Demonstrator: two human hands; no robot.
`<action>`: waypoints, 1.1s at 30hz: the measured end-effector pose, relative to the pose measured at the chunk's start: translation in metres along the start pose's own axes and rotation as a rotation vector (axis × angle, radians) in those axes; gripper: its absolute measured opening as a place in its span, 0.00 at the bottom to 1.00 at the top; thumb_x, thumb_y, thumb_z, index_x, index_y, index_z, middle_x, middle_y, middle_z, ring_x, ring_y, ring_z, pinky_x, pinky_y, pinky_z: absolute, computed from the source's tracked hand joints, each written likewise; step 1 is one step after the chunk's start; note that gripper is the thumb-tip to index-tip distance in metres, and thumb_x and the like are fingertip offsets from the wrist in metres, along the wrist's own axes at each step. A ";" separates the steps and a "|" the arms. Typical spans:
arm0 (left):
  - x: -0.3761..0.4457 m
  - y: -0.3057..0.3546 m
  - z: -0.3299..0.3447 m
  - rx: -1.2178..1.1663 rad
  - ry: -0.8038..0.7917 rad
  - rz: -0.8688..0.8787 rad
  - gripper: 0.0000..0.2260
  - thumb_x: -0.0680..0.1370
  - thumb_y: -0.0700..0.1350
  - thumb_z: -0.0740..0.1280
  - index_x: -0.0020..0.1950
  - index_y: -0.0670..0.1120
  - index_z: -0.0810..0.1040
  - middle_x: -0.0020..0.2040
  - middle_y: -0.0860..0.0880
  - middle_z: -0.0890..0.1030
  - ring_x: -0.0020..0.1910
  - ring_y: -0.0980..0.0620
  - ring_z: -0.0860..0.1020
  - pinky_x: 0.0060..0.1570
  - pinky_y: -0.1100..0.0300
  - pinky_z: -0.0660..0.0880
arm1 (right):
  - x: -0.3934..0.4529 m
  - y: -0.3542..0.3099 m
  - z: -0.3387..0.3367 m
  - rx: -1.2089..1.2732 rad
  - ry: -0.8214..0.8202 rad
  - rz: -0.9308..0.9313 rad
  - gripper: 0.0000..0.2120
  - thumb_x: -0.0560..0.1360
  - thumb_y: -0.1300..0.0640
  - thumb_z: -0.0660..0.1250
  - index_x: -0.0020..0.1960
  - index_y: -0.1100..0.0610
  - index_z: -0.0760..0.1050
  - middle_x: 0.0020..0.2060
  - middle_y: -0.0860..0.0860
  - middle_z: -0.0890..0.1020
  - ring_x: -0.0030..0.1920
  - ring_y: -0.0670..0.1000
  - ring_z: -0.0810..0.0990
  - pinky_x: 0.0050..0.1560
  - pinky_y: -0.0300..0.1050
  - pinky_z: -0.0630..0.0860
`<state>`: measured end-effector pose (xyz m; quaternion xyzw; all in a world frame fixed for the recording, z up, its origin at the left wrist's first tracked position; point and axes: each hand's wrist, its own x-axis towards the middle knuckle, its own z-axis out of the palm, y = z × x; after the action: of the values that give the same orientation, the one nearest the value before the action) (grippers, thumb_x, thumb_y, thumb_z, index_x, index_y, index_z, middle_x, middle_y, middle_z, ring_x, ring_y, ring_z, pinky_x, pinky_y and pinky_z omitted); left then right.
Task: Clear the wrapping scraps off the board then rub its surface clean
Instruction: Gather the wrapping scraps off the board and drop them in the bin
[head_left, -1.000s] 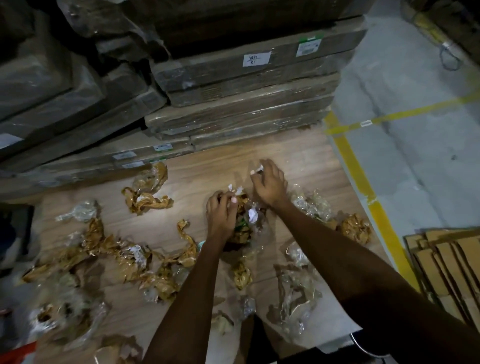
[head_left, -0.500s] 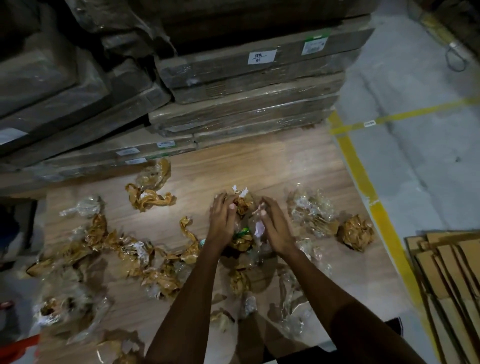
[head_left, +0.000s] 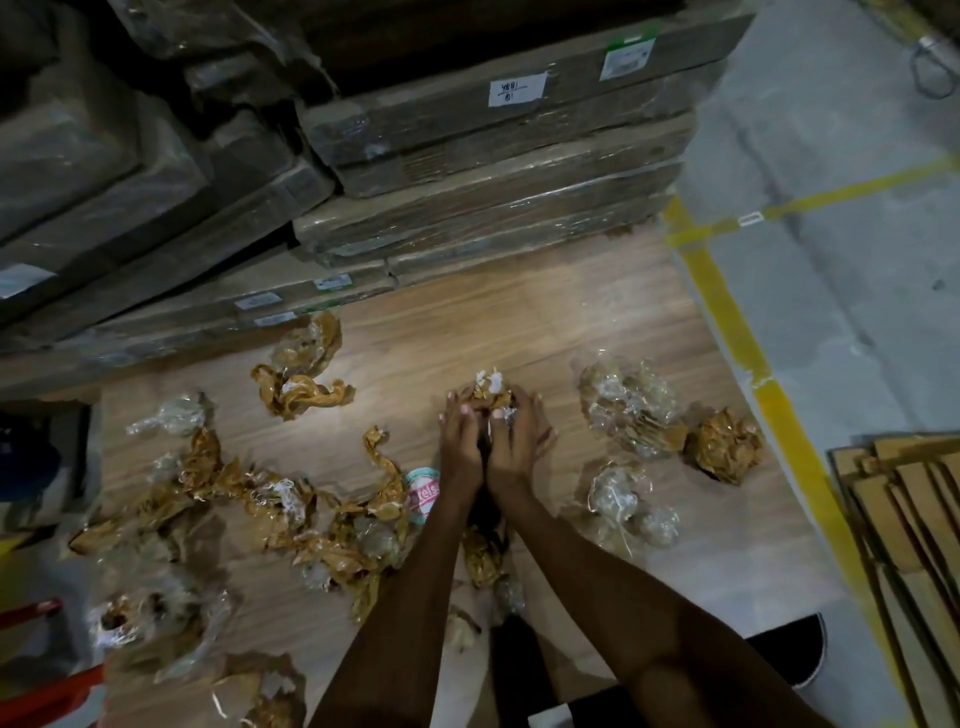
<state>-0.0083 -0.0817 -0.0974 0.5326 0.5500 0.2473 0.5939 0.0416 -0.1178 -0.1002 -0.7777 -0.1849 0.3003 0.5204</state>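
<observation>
A wood-grain board (head_left: 467, 332) lies flat under a litter of wrapping scraps. My left hand (head_left: 460, 441) and my right hand (head_left: 519, 441) are pressed together at the board's middle, both gripping one wad of brown tape and clear film (head_left: 488, 392) that pokes out above the fingers. A brown tape ball (head_left: 724, 449) and a clump of clear film (head_left: 628, 405) lie to the right. Twisted brown tape (head_left: 298, 395) sits to the left, and a long tangle of tape and film (head_left: 270, 512) stretches across the near left.
Wrapped flat packs (head_left: 493, 171) are stacked along the board's far edge and left. Yellow floor tape (head_left: 779, 410) runs past the board's right edge on grey concrete. Cardboard strips (head_left: 909, 519) lie at the right. A round pink-and-white label (head_left: 423, 491) lies by my left wrist.
My right hand came back from the far side of the board and closed against my left hand. Both hands have squeezed the scraps between them into one wad.
</observation>
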 end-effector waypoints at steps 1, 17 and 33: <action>0.001 0.001 -0.001 -0.087 0.010 -0.025 0.36 0.78 0.67 0.54 0.75 0.41 0.73 0.77 0.45 0.70 0.78 0.48 0.66 0.80 0.45 0.58 | 0.002 -0.005 0.001 0.068 -0.037 -0.013 0.31 0.77 0.38 0.53 0.76 0.52 0.66 0.73 0.42 0.67 0.81 0.47 0.56 0.81 0.49 0.40; -0.035 0.115 -0.020 -0.343 -0.062 0.078 0.11 0.84 0.43 0.64 0.59 0.41 0.84 0.56 0.44 0.86 0.54 0.50 0.82 0.56 0.54 0.77 | -0.029 -0.115 -0.035 0.216 0.036 -0.341 0.24 0.78 0.45 0.58 0.65 0.60 0.76 0.73 0.55 0.71 0.71 0.33 0.67 0.68 0.29 0.66; -0.204 0.117 0.007 -0.323 -0.161 0.305 0.12 0.74 0.55 0.74 0.54 0.52 0.83 0.57 0.42 0.83 0.54 0.41 0.81 0.54 0.38 0.76 | -0.168 -0.114 -0.153 0.362 0.277 -0.481 0.13 0.81 0.49 0.62 0.61 0.55 0.75 0.56 0.49 0.80 0.58 0.51 0.80 0.58 0.47 0.76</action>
<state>-0.0235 -0.2267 0.0867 0.5256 0.3676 0.3756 0.6690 0.0194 -0.2809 0.0929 -0.6402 -0.2342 0.0883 0.7263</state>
